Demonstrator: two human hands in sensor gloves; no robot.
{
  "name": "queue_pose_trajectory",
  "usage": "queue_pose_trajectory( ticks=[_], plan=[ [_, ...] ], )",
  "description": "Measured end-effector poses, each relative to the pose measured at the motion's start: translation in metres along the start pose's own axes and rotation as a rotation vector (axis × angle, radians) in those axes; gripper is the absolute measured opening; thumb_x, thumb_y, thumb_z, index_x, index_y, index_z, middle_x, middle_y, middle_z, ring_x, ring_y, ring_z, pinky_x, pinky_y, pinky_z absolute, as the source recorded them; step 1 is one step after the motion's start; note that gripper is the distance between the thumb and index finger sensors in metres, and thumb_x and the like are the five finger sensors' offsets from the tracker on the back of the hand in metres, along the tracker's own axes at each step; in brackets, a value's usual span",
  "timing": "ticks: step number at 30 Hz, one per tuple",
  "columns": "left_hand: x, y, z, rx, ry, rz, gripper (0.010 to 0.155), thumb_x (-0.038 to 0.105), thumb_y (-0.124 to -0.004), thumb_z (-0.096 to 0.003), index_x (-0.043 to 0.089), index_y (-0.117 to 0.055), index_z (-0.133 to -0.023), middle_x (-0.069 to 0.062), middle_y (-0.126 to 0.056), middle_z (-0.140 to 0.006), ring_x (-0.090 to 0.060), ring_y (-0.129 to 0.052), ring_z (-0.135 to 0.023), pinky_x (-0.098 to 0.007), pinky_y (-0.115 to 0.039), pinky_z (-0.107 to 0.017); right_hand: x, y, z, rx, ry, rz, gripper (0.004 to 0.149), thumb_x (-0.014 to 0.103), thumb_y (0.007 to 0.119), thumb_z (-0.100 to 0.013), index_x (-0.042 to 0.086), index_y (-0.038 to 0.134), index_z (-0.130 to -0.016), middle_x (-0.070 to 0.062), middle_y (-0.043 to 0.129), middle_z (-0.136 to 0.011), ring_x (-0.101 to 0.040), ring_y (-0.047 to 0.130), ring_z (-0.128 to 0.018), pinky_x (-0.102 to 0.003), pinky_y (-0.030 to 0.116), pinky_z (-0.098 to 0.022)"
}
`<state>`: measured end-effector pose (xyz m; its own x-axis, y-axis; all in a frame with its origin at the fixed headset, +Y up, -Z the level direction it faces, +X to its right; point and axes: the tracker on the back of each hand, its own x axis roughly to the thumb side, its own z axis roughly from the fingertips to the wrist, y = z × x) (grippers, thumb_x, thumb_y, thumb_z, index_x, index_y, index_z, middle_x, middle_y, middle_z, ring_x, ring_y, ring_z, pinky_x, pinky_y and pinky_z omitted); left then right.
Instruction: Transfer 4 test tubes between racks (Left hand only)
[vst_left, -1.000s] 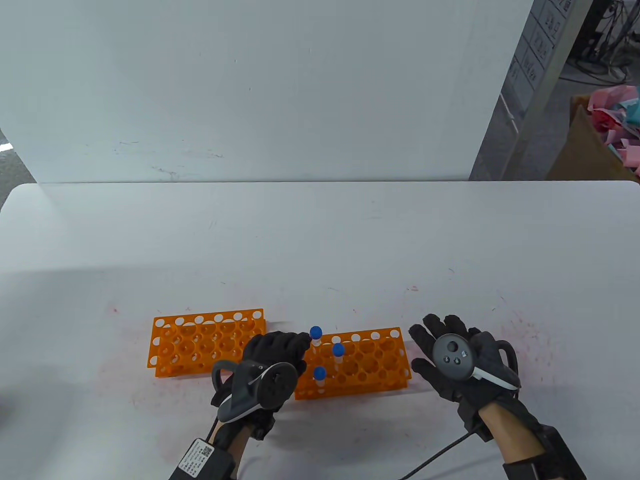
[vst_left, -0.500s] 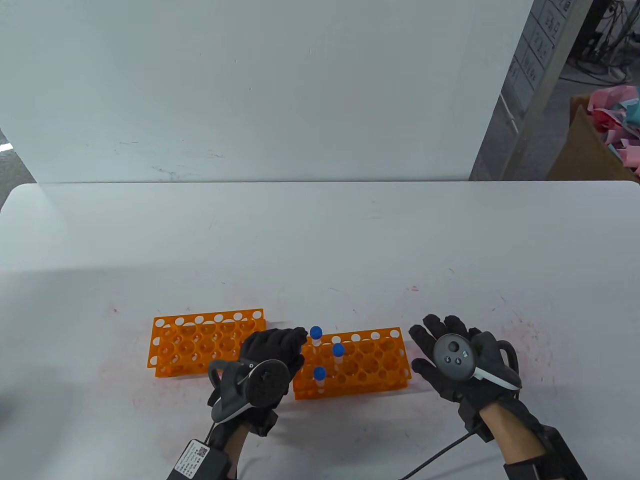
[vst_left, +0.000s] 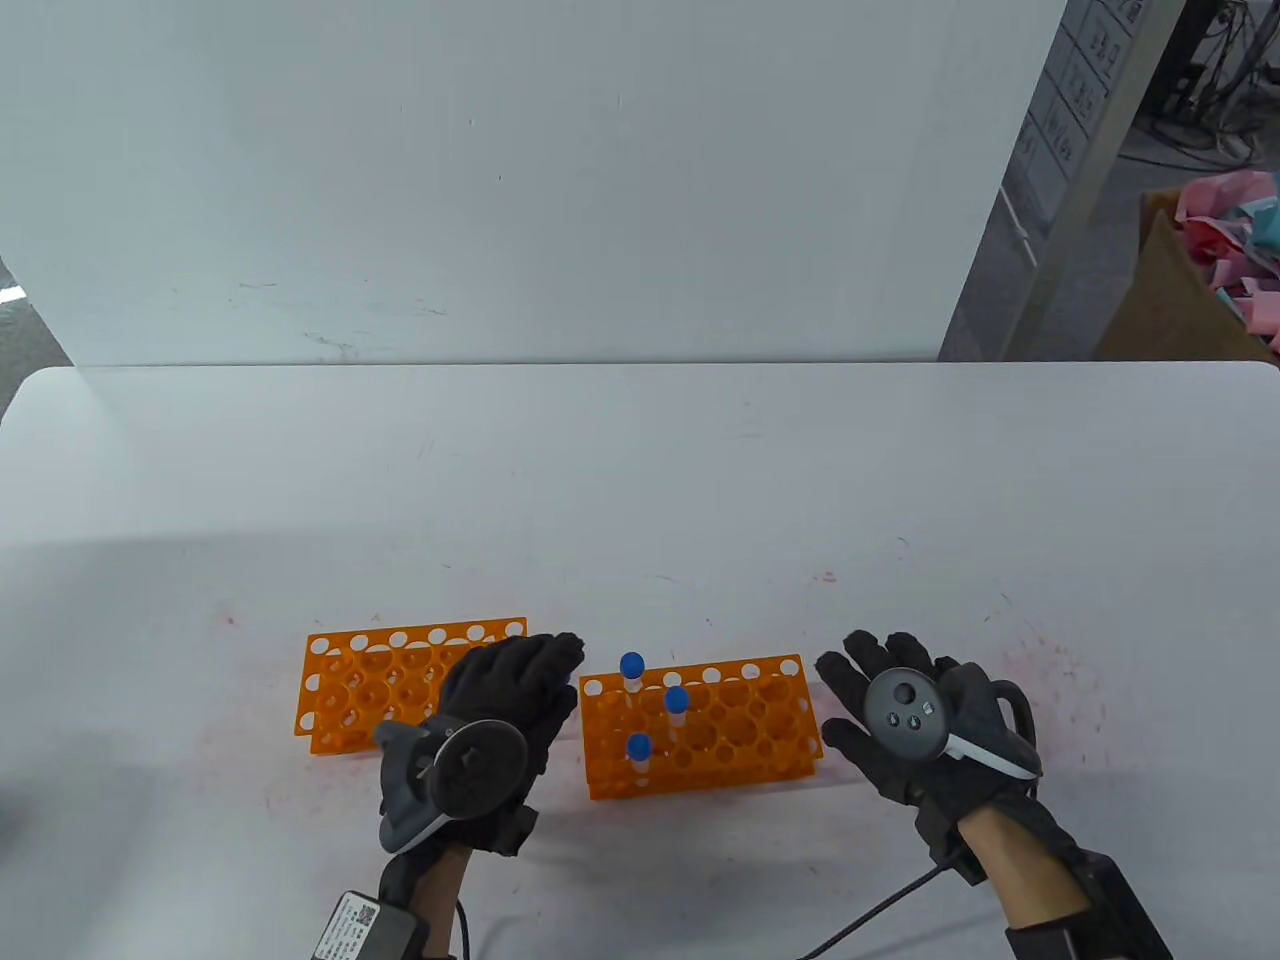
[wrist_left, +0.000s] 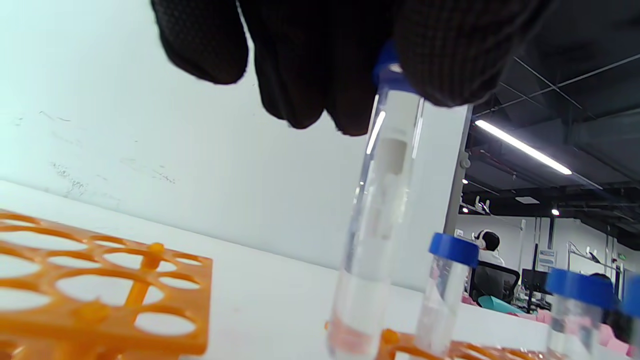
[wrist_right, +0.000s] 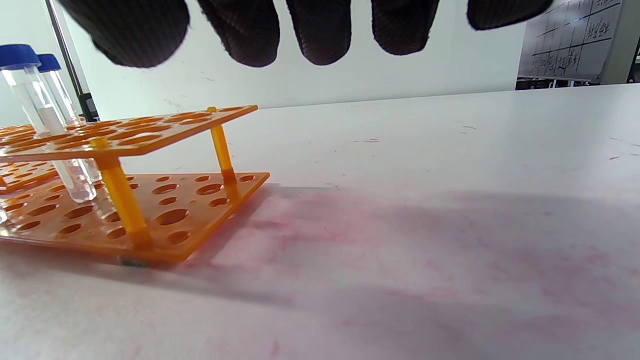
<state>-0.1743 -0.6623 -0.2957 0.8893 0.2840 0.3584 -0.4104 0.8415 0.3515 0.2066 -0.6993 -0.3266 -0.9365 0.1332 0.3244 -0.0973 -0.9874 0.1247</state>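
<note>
Two orange racks stand side by side on the white table. The left rack (vst_left: 400, 685) shows no tubes. The right rack (vst_left: 720, 730) holds three blue-capped test tubes (vst_left: 676, 700) near its left end. My left hand (vst_left: 555, 660) hovers between the racks, over the left rack's right end. In the left wrist view its fingertips (wrist_left: 440, 65) pinch a clear tube (wrist_left: 380, 200) by the blue cap, upright, with the left rack (wrist_left: 100, 295) beside it. The hand hides this tube in the table view. My right hand (vst_left: 880, 690) lies open, fingers spread, right of the right rack.
A white wall panel (vst_left: 520, 180) stands behind the table. A cardboard box (vst_left: 1190, 290) with coloured scraps sits beyond the table's far right corner. Faint pink stains mark the table (vst_left: 1040, 660) around the racks.
My left hand has moved left, away from the right rack's left edge and towards the left rack. The three tubes in the right rack and my right hand have not moved.
</note>
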Motion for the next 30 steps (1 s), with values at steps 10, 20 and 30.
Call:
queue_pose_trajectory(
  ticks=[10, 20, 30],
  plan=[
    [-0.024, 0.012, 0.003, 0.043, 0.092, -0.011, 0.053, 0.04, -0.08, -0.0457, 0.034, -0.07, -0.098, 0.002, -0.087, -0.097, -0.028, -0.089, -0.088, -0.056, -0.073, -0.067, 0.0, 0.0, 0.0, 0.007, -0.003, -0.006, 0.065, 0.054, 0.06, -0.053, 0.027, 0.043, -0.11, -0.013, 0.039, -0.119, -0.054, 0.041, -0.103, -0.077, 0.041, -0.066],
    [-0.06, 0.021, 0.009, 0.084, 0.232, -0.012, 0.053, 0.039, -0.081, -0.0458, 0.034, -0.071, -0.097, 0.002, -0.087, -0.097, -0.028, -0.089, -0.089, -0.056, -0.073, -0.067, 0.003, 0.003, -0.001, 0.023, -0.016, 0.007, 0.065, 0.054, 0.059, -0.053, 0.026, 0.043, -0.11, -0.013, 0.039, -0.119, -0.054, 0.041, -0.103, -0.077, 0.041, -0.066],
    [-0.084, 0.034, 0.016, 0.107, 0.33, -0.036, 0.051, 0.039, -0.082, -0.0452, 0.035, -0.074, -0.096, 0.001, -0.088, -0.097, -0.028, -0.09, -0.088, -0.056, -0.074, -0.067, 0.001, 0.0, 0.001, 0.006, -0.013, -0.002, 0.065, 0.054, 0.06, -0.053, 0.026, 0.044, -0.11, -0.013, 0.039, -0.119, -0.054, 0.041, -0.103, -0.077, 0.041, -0.066]
  ],
)
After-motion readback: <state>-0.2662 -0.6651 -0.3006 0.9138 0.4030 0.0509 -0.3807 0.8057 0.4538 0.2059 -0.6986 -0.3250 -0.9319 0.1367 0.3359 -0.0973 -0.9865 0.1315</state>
